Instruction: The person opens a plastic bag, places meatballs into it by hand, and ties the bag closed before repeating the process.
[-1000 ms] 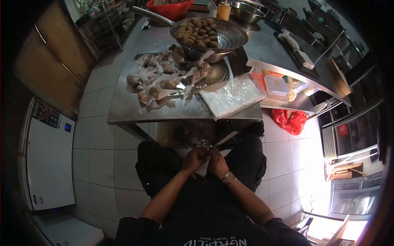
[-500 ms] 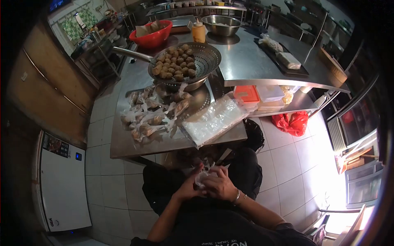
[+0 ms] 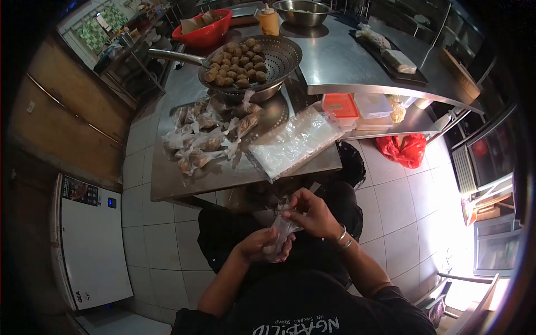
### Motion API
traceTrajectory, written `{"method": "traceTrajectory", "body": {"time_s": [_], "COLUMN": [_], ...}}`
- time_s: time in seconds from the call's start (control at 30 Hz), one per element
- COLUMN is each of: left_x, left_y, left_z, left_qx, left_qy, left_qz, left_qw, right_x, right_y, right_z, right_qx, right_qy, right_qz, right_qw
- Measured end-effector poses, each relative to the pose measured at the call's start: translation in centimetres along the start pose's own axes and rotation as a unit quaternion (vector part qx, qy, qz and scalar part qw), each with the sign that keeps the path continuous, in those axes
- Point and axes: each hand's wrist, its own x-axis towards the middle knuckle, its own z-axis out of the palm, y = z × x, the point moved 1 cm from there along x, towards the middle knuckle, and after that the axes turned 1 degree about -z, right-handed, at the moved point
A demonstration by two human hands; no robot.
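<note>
Over my lap, a clear plastic bag (image 3: 283, 229) is held between both hands. My left hand (image 3: 261, 244) is closed round its lower part; what lies inside is hard to make out. Higher up, my right hand (image 3: 314, 216) pinches the bag's top end between thumb and fingers. On the steel table ahead lie several knotted plastic bags (image 3: 204, 139) with brown food in them. Beside these rests a flat pack of clear plastic bags (image 3: 296, 143). Behind them, brown meatballs (image 3: 237, 64) fill the left side of a perforated steel strainer (image 3: 285, 58).
A red bowl (image 3: 209, 32), a sauce bottle (image 3: 269, 22) and a steel bowl (image 3: 301, 12) stand at the back. To the right are a black tray (image 3: 410, 74) with wrapped packs and, on the lower shelf, plastic containers (image 3: 340, 109). A red bag (image 3: 402, 151) lies on the floor.
My right hand has moved up and away from my left, drawing the bag's top end upward. My left hand stays low around the bag. The view has tilted down slightly.
</note>
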Motion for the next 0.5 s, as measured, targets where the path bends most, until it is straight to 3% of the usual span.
{"method": "traceTrajectory", "body": {"time_s": [0.17,0.23,0.3,0.33,0.37,0.47,0.5], "left_x": [-0.1,-0.2,-0.8,-1.1,-1.2,-1.3,-1.1], "left_y": [-1.8,-1.8,-1.9,-2.0,-2.4,-2.2,-2.3], "left_z": [-1.4,-1.6,-2.4,-2.6,-2.7,-0.4,0.4], "left_qx": [-0.009,0.043,0.028,0.012,0.014,-0.033,-0.025], "left_qy": [-0.01,0.042,0.035,0.028,0.026,0.067,0.081], "left_qz": [-0.04,-0.039,-0.033,-0.029,-0.029,-0.012,-0.016], "left_qw": [0.999,0.997,0.998,0.999,0.999,0.997,0.996], "right_x": [-0.4,-0.6,-0.8,-0.7,-0.8,-2.7,-3.1], "right_y": [0.7,1.3,3.1,3.3,3.4,0.7,0.8], "right_z": [0.0,-0.3,-1.1,-1.7,-1.9,-1.2,-0.8], "right_qx": [0.1,0.111,0.156,0.168,0.168,0.119,0.12], "right_qy": [0.101,0.127,0.227,0.258,0.26,0.039,0.041], "right_qz": [0.013,0.026,0.079,0.029,0.026,0.078,0.08], "right_qw": [0.99,0.985,0.958,0.951,0.951,0.989,0.989]}}
